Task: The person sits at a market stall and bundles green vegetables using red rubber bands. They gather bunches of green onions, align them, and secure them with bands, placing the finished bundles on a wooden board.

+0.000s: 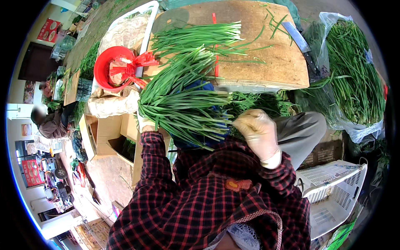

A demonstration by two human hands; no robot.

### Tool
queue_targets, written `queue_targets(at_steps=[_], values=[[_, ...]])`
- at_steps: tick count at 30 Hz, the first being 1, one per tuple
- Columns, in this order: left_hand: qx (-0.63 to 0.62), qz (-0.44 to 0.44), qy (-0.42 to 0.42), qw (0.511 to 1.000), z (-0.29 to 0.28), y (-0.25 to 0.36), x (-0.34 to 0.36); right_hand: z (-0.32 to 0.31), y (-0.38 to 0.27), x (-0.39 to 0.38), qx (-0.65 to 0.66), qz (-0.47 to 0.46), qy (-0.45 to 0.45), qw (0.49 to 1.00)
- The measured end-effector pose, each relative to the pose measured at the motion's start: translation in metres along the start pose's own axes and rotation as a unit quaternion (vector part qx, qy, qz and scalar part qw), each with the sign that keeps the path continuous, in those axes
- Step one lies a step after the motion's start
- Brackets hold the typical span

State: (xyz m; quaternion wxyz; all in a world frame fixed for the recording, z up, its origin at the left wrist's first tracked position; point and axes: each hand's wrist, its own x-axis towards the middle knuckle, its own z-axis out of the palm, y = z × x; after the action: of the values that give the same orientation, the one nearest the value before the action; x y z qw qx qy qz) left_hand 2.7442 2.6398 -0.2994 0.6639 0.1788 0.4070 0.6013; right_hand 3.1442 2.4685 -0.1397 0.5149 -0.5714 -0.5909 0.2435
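A thick bunch of garlic chives (179, 102) lies across my lap, its upper part over the near left edge of a wooden board (271, 68). My left hand (146, 124), gloved and mostly hidden by leaves, is wrapped round the bunch at its left side. My right hand (257, 134), in a pale glove, is closed in a pinch beside the bunch's right-hand ends; what its fingers hold, if anything, is too small to make out. On the board rests another bunch of chives (200, 36), crossing a red strip (214, 25).
A knife (298, 38) lies at the board's right edge, beside a clear bag of greens (354, 75). Left of the board stands a red bowl (101, 68) with red ties. A white crate (333, 204) is at lower right, cardboard boxes (102, 135) at left. Another person (54, 123) sits far left.
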Motion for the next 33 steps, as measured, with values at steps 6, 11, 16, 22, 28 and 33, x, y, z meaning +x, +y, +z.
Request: queue_targets(at_steps=[6, 11, 16, 22, 28, 33], values=[[-0.020, -0.044, -0.076, 0.996, 0.003, -0.010, 0.004, -0.036, 0.036, -0.014, -0.181, 0.152, -0.055, 0.970], [0.006, -0.043, 0.010, 0.999, 0.023, -0.012, -0.004, 0.040, 0.029, -0.008, -0.101, 0.110, -0.102, 0.984], [0.001, -0.052, 0.010, 0.999, 0.029, -0.017, 0.000, 0.020, -0.006, -0.023, -0.073, -0.012, -0.208, 0.975], [0.008, -0.046, 0.009, 0.999, 0.030, -0.017, -0.002, 0.021, 0.082, -0.001, -0.054, 0.207, -0.108, 0.971], [0.046, -0.047, 0.023, 0.998, 0.066, -0.002, -0.044, 0.059, 0.093, 0.013, 0.367, 0.378, -0.125, 0.841], [0.131, 0.065, -0.229, 0.962, 0.093, 0.036, -0.068, 0.009, 0.132, -0.002, 0.366, 0.382, 0.078, 0.845]])
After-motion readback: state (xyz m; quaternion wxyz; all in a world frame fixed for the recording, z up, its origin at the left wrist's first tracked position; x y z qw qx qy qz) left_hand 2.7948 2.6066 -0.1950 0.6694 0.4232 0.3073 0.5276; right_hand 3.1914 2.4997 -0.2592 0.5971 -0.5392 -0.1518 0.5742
